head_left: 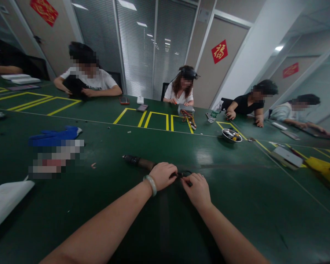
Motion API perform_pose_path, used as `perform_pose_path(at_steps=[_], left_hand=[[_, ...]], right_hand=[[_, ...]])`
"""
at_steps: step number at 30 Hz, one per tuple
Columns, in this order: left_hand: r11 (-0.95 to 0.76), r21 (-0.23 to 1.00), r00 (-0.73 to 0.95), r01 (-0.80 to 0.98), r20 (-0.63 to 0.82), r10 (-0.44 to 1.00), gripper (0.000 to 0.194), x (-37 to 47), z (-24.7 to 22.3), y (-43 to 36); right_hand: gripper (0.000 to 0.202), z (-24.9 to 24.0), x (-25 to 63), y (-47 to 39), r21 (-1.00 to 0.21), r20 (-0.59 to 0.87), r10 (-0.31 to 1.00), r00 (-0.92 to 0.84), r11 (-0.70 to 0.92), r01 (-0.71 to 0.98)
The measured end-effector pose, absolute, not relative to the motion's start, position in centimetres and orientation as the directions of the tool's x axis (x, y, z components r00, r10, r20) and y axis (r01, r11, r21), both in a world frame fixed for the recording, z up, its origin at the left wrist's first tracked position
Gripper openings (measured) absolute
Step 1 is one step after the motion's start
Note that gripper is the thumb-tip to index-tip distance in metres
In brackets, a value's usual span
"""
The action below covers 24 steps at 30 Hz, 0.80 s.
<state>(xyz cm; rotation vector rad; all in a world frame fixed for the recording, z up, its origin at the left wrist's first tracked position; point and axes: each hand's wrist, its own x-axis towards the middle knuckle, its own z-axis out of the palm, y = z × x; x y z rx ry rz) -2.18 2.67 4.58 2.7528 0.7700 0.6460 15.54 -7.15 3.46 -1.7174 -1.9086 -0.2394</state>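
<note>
On the green table lies a dark, rod-shaped tool (145, 164) with a narrow shiny tip pointing left; its exact kind does not show. My left hand (164, 175), with a pale bangle at the wrist, is closed over the tool's right end, its fingers bent toward a black cord (184, 173). Facing it, my right hand (197, 186) pinches the cord between thumb and fingers. The hands are close together, and the fingers partly hide where cord and tool meet.
At left are a blue glove (53, 136) and a white device (7, 201). A metal bowl (231, 135) of small parts, a water bottle (215, 112) and a grey box with coloured wires (186, 110) stand farther off. A yellow object (324, 168) lies right. Several people sit opposite.
</note>
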Motion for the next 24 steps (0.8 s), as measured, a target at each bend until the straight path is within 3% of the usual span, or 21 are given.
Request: perform_pose_path(at_steps=[8, 17, 24], left_hand=[[-0.844, 0.309, 0.77, 0.439, 0.355, 0.531, 0.006, -2.0, 4.2, 2.9], [-0.846, 0.298, 0.776, 0.442, 0.347, 0.528, 0.01, -1.9, 3.8, 3.0], [-0.844, 0.297, 0.775, 0.446, 0.343, 0.53, 0.009, -2.0, 4.1, 2.9]], right_hand=[[0.013, 3.2, 15.5, -6.5, -0.157, 0.51, 0.857, -0.075, 0.179, 0.971], [0.013, 3.7, 16.5, -5.4, 0.039, 0.462, 0.84, -0.283, 0.3, 0.953], [0.013, 3.9, 16.9, -4.8, 0.029, 0.463, 0.829, -0.315, 0.341, 0.94]])
